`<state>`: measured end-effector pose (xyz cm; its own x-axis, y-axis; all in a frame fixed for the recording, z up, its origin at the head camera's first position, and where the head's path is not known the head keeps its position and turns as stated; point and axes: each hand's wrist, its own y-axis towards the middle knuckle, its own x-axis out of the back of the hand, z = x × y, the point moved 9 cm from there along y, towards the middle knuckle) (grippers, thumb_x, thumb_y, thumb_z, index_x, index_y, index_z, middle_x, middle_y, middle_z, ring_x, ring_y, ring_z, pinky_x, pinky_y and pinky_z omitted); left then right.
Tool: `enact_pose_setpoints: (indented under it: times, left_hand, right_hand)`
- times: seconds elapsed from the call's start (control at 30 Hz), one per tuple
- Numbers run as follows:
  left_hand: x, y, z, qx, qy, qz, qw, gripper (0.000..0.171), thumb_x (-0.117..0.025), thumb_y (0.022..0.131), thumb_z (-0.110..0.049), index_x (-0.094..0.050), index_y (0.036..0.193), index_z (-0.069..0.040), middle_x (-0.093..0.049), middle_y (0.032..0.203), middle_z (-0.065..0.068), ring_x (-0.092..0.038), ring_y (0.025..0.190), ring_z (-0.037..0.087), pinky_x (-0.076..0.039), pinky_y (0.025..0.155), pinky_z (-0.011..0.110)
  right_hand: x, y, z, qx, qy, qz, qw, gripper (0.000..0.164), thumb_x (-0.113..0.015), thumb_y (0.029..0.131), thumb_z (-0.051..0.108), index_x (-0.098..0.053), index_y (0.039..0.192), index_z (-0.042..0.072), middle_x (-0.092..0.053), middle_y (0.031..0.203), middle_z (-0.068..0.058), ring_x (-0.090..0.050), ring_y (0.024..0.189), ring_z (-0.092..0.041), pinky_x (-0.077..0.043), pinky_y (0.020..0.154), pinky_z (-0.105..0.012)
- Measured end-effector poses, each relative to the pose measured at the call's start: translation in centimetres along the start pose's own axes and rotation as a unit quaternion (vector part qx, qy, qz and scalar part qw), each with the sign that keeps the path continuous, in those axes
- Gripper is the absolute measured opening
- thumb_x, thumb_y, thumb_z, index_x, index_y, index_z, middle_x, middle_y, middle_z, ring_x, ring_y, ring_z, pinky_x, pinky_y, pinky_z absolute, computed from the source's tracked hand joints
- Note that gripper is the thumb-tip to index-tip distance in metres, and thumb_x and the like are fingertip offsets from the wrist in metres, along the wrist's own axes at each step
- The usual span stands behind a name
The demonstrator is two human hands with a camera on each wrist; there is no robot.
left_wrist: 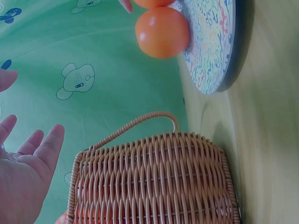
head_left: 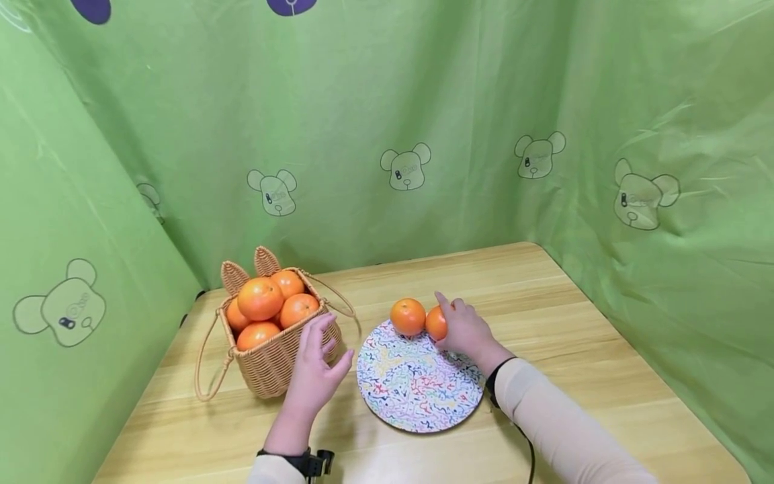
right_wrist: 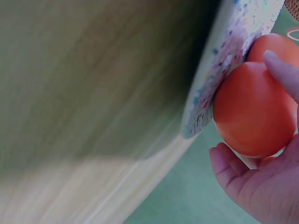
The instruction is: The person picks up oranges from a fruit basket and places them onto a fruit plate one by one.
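Observation:
On the back edge of a round patterned board (head_left: pixel 420 390), my right hand (head_left: pixel 468 329) grips an orange (right_wrist: pixel 254 109). The thumb lies over the fruit and the fingers curl around its far side. A second orange (head_left: pixel 408 316) sits right beside it on the board. My left hand (head_left: pixel 317 370) is raised with its fingers spread, holding nothing, in front of the right side of a wicker basket (head_left: pixel 269 366). Several oranges (head_left: pixel 260 298) fill this basket to above its rim.
The basket has two woven ears (head_left: pixel 266 261) and loop handles (head_left: pixel 208 376) that stick out at its sides. All stands on a wooden table (head_left: pixel 605 396). Green curtains (head_left: pixel 459 101) with bear prints hang behind and at both sides.

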<state>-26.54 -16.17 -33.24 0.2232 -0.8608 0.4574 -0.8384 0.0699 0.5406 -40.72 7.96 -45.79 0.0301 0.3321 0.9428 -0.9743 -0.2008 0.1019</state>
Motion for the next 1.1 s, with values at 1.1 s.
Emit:
enact_pose_setpoints:
  times: [1.1]
  left_hand:
    - [1.5, 1.8, 2.6, -0.049, 0.066, -0.03, 0.9961, 0.06, -0.073, 0.071, -0.002, -0.045, 0.125, -0.003, -0.04, 0.128, 0.016, -0.044, 0.117, 0.026, -0.047, 0.089, 0.037]
  right_hand:
    - [6.2, -0.8, 5.0, 0.058, 0.058, -0.066, 0.994, 0.086, -0.072, 0.071, 0.047, -0.033, 0.14, 0.015, -0.042, 0.13, -0.013, -0.036, 0.118, -0.034, -0.034, 0.095, -0.053]
